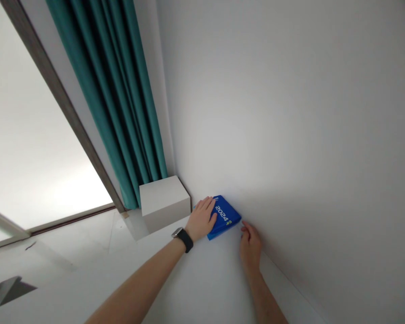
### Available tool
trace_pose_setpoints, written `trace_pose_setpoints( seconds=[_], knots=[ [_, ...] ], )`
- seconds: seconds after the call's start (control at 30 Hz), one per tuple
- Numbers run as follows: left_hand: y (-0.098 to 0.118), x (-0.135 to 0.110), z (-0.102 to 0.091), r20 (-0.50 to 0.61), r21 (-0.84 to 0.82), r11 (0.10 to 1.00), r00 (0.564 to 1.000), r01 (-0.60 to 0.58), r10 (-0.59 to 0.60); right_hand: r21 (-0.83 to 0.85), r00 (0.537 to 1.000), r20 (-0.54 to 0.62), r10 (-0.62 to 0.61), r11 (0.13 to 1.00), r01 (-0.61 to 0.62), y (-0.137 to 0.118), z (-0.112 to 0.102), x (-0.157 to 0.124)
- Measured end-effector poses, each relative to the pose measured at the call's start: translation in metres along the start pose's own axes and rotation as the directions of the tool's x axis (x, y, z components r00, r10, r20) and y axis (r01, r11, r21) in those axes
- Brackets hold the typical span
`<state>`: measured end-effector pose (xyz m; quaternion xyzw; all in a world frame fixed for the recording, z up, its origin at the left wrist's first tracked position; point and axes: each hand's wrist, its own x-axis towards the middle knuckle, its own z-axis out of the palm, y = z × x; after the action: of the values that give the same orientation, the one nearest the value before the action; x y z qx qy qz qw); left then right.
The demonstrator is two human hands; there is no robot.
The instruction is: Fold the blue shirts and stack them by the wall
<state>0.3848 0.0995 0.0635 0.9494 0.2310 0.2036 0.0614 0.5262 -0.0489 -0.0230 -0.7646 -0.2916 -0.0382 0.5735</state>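
Reached in with bare forearms (138,279), with a black-banded smartwatch (184,238) on the left wrist. Laid the left hand (201,218) almost flat over the left part of a blue 2024 book (225,210), with extended fingers and thumb out across the cover, seemingly pressing rather than gripping. Curled the right hand (251,245) loosely just beside the right corner, with nothing visible in its grasp; could not tell touch from a slight gap. Had the book lying on a smooth white table (195,288), close to the wall (273,112). Seemed to be steadying or squaring it there; probably called next for light fingertip guidance at the corner, with even pressure from above.

Noted a thick, flat-topped, four-sided form with crisp edges and pale numerals; could not rule out a slim box. Farther off, saw a matte white box-shaped block (165,198) beyond the table edge, glossy pale flooring (87,245), a teal curtain (118,90) in deep folds, and a bright glazed panel (37,144) in a brown frame (64,104).
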Motion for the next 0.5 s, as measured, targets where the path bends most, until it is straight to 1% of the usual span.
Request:
trace_pose_setpoints(
  seconds=[0.1,0.2,0.27,0.33,0.5],
  knots=[
    [0.025,0.019,0.003,0.077,0.050,0.996,0.995,-0.074,0.070,0.037,0.999,0.023,0.023,0.999,-0.024,0.004,0.006,0.000],
    [0.037,0.020,0.012,0.137,0.082,0.985,0.981,-0.152,0.140,0.054,0.999,0.031,0.021,0.998,-0.022,0.003,0.012,-0.002],
    [0.038,0.016,0.018,0.163,0.096,0.979,0.973,-0.178,0.161,0.066,0.999,0.034,0.010,0.998,-0.013,0.001,0.013,-0.003],
    [0.035,0.010,0.022,0.169,0.111,0.978,0.973,-0.176,0.157,0.076,0.999,0.040,-0.009,0.997,0.006,-0.003,0.014,-0.004],
    [0.033,0.006,0.025,0.157,0.136,0.975,0.976,-0.174,0.152,0.085,0.993,0.097,-0.073,0.994,0.064,-0.008,0.017,-0.003]
  ],
)
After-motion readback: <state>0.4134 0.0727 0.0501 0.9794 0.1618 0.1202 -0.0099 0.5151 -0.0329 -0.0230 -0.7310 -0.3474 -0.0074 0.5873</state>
